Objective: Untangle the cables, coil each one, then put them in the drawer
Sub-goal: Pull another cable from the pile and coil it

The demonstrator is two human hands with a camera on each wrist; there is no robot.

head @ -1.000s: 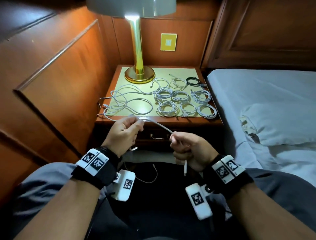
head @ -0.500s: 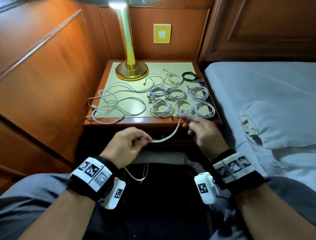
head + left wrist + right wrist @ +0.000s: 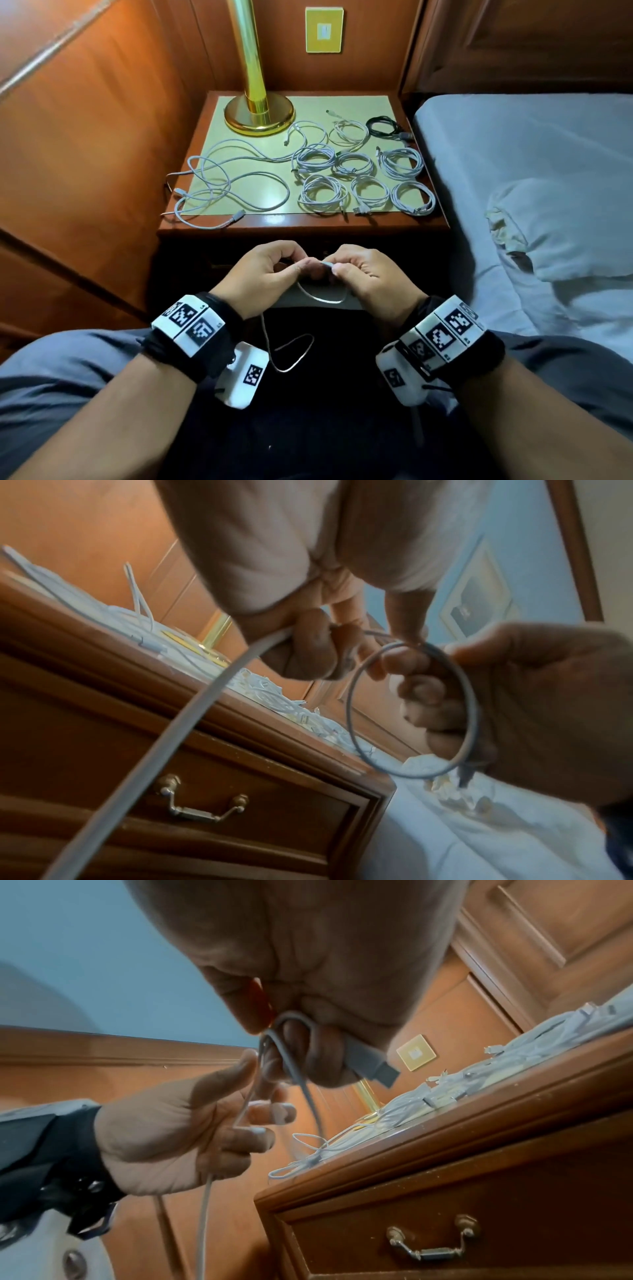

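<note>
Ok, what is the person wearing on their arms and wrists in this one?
Forearms are bare, no sleeves. Each wrist carries a black strap topped with white blocks printed with black square code markers: left wrist band, right wrist band. A white marker-tagged camera box hangs under each: left, right.

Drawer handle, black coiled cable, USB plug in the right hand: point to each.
drawer handle (image 3: 433, 1244): right wrist view, on the brass bail's bar.
black coiled cable (image 3: 383, 127): head view, on the coil's strands.
USB plug (image 3: 371, 1060): right wrist view, on its grey body.

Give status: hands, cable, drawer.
Left hand and right hand both pinch one cable, first loop formed. Drawer shut. Loose tangle on nightstand.
</note>
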